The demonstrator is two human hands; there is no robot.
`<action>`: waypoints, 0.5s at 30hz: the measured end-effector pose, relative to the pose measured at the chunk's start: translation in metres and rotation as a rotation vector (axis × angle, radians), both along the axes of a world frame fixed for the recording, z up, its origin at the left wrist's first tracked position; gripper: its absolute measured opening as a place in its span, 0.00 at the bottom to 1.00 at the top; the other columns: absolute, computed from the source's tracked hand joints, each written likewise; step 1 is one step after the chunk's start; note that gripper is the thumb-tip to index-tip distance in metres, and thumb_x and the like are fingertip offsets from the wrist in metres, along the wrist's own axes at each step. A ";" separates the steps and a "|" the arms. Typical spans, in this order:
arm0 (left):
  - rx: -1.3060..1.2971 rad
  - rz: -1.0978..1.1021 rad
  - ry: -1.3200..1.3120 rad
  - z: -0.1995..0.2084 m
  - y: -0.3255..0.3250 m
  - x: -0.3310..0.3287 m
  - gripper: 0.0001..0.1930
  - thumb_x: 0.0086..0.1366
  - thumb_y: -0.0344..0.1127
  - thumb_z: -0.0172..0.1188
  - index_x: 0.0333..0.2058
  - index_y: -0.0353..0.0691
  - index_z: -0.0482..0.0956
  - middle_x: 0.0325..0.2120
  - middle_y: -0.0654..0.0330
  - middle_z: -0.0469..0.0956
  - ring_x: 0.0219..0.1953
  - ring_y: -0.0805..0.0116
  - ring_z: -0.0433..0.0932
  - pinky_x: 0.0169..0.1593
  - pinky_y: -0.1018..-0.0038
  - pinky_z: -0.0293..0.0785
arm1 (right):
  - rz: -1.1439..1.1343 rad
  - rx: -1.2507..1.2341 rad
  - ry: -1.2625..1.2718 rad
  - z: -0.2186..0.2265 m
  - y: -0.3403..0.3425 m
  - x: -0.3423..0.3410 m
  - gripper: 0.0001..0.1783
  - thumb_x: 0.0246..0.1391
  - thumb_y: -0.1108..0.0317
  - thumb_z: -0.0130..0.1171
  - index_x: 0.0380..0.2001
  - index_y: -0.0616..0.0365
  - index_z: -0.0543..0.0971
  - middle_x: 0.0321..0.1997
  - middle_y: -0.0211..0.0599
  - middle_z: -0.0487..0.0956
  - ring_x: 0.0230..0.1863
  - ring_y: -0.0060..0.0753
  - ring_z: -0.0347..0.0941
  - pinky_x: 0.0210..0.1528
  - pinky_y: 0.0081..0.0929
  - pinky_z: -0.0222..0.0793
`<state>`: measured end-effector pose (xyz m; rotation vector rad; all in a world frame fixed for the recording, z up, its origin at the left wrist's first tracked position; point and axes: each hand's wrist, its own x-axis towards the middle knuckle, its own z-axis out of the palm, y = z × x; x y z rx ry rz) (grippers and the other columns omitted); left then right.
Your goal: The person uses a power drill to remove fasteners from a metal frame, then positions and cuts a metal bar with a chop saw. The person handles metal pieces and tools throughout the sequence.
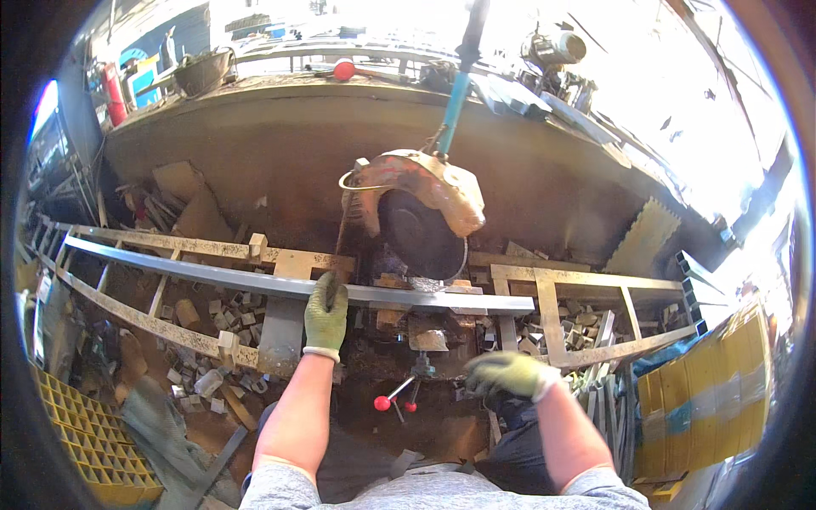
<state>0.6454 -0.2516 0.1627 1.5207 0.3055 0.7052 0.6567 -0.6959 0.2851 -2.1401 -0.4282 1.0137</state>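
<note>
A long grey metal tube (195,269) lies across the saw bench, reaching from the far left to right of the blade. My left hand (325,316), in a yellow-green work glove, grips the tube left of the cut-off saw (459,189), its fingers over the top. The saw's dark round disc (416,234) stands directly above the tube, under a worn orange guard; whether it touches the metal I cannot make out. My gloved right hand (508,375) hangs apart from the tube, near the red-knobbed clamp handle (382,403). Motion blurs its fingers.
Pale metal support frames (551,319) flank the saw, with several short tube offcuts (234,319) below. A yellow crate (93,438) stands at lower left, taped yellow-brown bundles (705,395) at right. Behind runs a low wall (280,127) with a bowl (204,72) and a motor (557,48).
</note>
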 end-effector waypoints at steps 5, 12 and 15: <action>0.181 0.080 0.075 -0.033 0.023 0.016 0.25 0.84 0.38 0.70 0.71 0.30 0.83 0.59 0.43 0.92 0.62 0.55 0.91 0.68 0.61 0.85 | -0.650 0.634 -0.223 0.116 0.025 0.102 0.27 0.75 0.50 0.77 0.66 0.57 0.88 0.58 0.45 0.93 0.54 0.44 0.92 0.64 0.47 0.89; 0.084 0.024 0.177 -0.023 0.028 0.016 0.22 0.82 0.38 0.71 0.68 0.36 0.86 0.57 0.46 0.94 0.62 0.57 0.93 0.67 0.62 0.87 | -0.331 0.950 -0.588 0.283 0.129 0.272 0.27 0.81 0.44 0.68 0.64 0.55 0.86 0.58 0.38 0.92 0.57 0.40 0.89 0.61 0.44 0.84; -0.007 -0.030 0.167 -0.019 0.027 0.013 0.25 0.84 0.39 0.71 0.71 0.30 0.84 0.62 0.49 0.92 0.64 0.63 0.89 0.70 0.64 0.83 | -0.312 1.028 -0.688 0.342 0.186 0.317 0.24 0.85 0.43 0.62 0.59 0.54 0.87 0.52 0.38 0.92 0.55 0.40 0.88 0.65 0.46 0.83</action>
